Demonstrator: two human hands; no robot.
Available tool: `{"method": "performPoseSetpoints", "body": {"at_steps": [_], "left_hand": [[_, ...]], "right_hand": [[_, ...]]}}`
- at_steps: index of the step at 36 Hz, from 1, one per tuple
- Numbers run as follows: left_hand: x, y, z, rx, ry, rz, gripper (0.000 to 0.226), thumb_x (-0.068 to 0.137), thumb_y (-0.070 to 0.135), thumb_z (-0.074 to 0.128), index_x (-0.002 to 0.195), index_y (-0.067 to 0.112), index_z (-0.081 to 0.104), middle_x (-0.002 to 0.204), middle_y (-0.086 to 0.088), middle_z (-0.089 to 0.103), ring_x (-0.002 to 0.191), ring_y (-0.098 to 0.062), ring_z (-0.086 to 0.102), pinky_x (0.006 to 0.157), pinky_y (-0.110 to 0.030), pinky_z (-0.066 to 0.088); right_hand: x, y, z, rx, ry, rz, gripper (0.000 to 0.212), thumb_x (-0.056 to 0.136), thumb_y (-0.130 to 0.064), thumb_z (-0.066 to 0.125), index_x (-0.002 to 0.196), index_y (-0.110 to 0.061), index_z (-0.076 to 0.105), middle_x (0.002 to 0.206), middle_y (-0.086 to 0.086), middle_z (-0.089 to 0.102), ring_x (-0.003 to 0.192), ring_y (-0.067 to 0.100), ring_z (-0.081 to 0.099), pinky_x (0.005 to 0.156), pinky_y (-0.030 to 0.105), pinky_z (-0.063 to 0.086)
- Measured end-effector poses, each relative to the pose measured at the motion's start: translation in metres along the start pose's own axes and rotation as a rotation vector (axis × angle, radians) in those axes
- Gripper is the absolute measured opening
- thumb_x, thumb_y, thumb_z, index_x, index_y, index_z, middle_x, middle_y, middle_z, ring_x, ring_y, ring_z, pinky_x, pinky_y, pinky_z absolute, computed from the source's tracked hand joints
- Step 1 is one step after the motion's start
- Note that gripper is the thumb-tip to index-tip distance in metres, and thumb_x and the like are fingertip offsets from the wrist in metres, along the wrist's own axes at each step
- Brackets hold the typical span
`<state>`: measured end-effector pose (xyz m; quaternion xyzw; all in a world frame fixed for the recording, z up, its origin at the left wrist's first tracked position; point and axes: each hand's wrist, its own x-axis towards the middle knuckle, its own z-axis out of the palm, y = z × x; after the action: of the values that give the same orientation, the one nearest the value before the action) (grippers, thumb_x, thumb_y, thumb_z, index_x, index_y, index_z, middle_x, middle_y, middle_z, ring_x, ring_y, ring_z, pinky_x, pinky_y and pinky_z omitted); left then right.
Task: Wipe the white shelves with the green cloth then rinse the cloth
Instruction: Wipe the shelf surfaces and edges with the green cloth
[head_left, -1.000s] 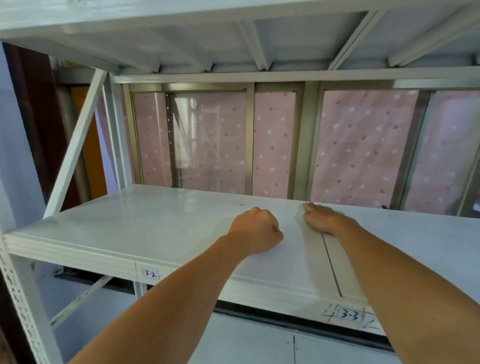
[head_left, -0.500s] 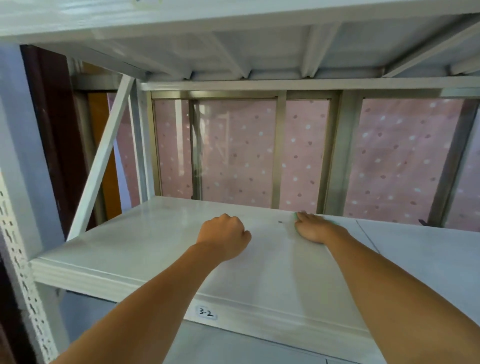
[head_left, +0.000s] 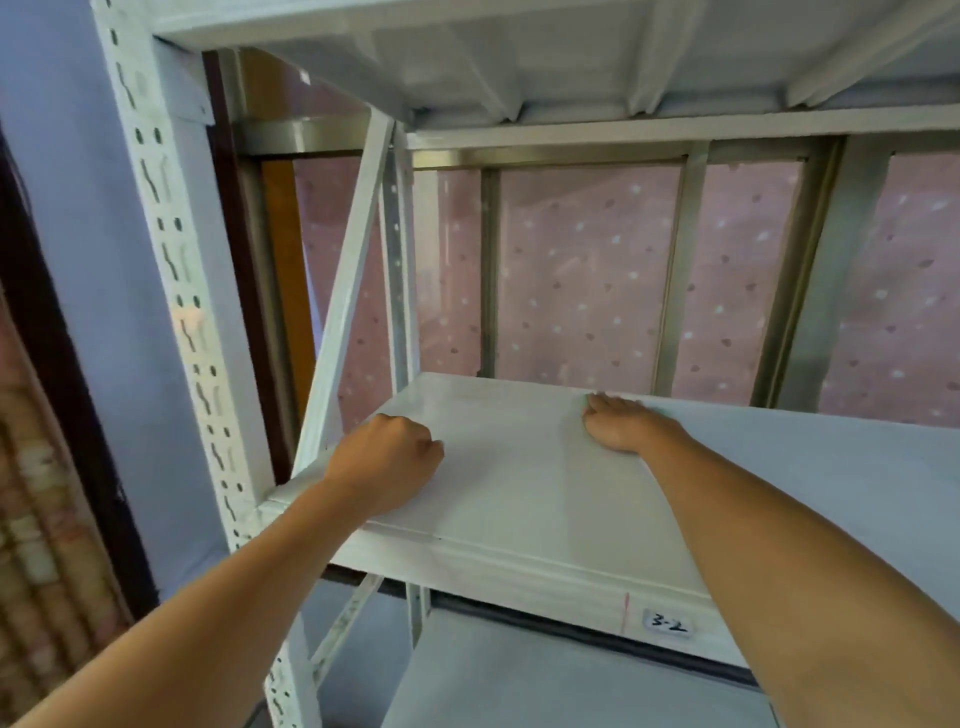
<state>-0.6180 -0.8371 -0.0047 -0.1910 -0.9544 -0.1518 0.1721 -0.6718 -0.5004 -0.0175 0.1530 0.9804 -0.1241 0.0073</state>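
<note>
Over the middle shelf (head_left: 524, 499) of a white metal rack (head_left: 400, 249), a person reaches with both bare forearms. The left hand (head_left: 387, 462) rests near the shelf's front left corner, fingers curled into a fist, knuckles up, with nothing visible in its grasp. The right hand (head_left: 618, 423) lies farther back, near the rear edge, palm down, fingers straight and close together, pressed flat on the white top. The green cloth cannot be made out, and whether it lies beneath the right palm cannot be told. The two hands are well apart, with bare glossy shelf between them. A small label (head_left: 667, 622) reading "3-2" is stuck on the shelf's front lip, just right of a thin red mark (head_left: 626, 610). A perforated upright post (head_left: 174, 270) carries the front left corner, and a diagonal brace (head_left: 348, 291) slants up behind the left hand. The ribbed underside of the shelf above (head_left: 571, 57) fills the top of the view, and a lower shelf (head_left: 545, 680) shows below. Behind the rack, a metal window frame (head_left: 675, 270) holds panes covered in pink dotted material (head_left: 587, 270). A lilac wall (head_left: 72, 208) stands at left.
</note>
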Motion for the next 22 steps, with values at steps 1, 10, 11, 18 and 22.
{"method": "performPoseSetpoints", "body": {"at_steps": [1, 10, 11, 18, 22], "left_hand": [[-0.002, -0.010, 0.000, -0.025, -0.006, -0.015, 0.031, 0.095, 0.037, 0.046, 0.075, 0.024, 0.065, 0.087, 0.001, 0.065, 0.080, -0.024, 0.056, 0.071, -0.029, 0.044], [-0.010, -0.043, 0.001, -0.164, 0.049, 0.124, 0.031, 0.094, 0.034, 0.049, 0.084, 0.021, 0.075, 0.082, 0.005, 0.068, 0.075, -0.018, 0.059, 0.075, -0.028, 0.052], [-0.009, -0.048, 0.001, -0.141, 0.056, 0.138, 0.032, 0.094, 0.034, 0.047, 0.083, 0.021, 0.075, 0.082, 0.005, 0.067, 0.074, -0.018, 0.059, 0.074, -0.029, 0.054], [-0.007, -0.067, 0.006, -0.226, 0.073, 0.124, 0.035, 0.089, 0.037, 0.043, 0.072, 0.017, 0.067, 0.072, 0.001, 0.060, 0.068, -0.020, 0.055, 0.069, -0.036, 0.053], [-0.004, -0.068, 0.006, -0.256, 0.065, 0.119, 0.035, 0.087, 0.039, 0.043, 0.073, 0.017, 0.068, 0.072, 0.000, 0.061, 0.069, -0.021, 0.056, 0.069, -0.035, 0.053]], "right_hand": [[0.003, -0.014, 0.004, -0.003, -0.003, -0.007, 0.069, 0.096, -0.048, 0.007, 0.160, -0.024, 0.005, 0.167, 0.000, 0.001, 0.153, 0.025, 0.008, 0.122, 0.049, 0.008], [0.015, -0.118, 0.024, -0.021, -0.007, -0.061, 0.063, 0.101, -0.040, 0.011, 0.160, -0.020, 0.007, 0.167, 0.001, 0.002, 0.153, 0.026, 0.009, 0.122, 0.049, 0.007], [0.016, -0.128, 0.025, -0.015, -0.007, -0.069, 0.062, 0.101, -0.039, 0.012, 0.160, -0.019, 0.008, 0.167, 0.002, 0.002, 0.153, 0.026, 0.009, 0.123, 0.048, 0.007], [0.032, -0.182, 0.035, -0.025, -0.009, -0.090, 0.063, 0.100, -0.038, 0.015, 0.160, -0.020, 0.010, 0.167, 0.004, 0.006, 0.152, 0.028, 0.013, 0.122, 0.049, 0.011], [0.039, -0.216, 0.042, -0.051, -0.018, -0.122, 0.064, 0.100, -0.038, 0.015, 0.160, -0.018, 0.008, 0.167, 0.006, 0.006, 0.151, 0.030, 0.014, 0.121, 0.050, 0.013]]}}
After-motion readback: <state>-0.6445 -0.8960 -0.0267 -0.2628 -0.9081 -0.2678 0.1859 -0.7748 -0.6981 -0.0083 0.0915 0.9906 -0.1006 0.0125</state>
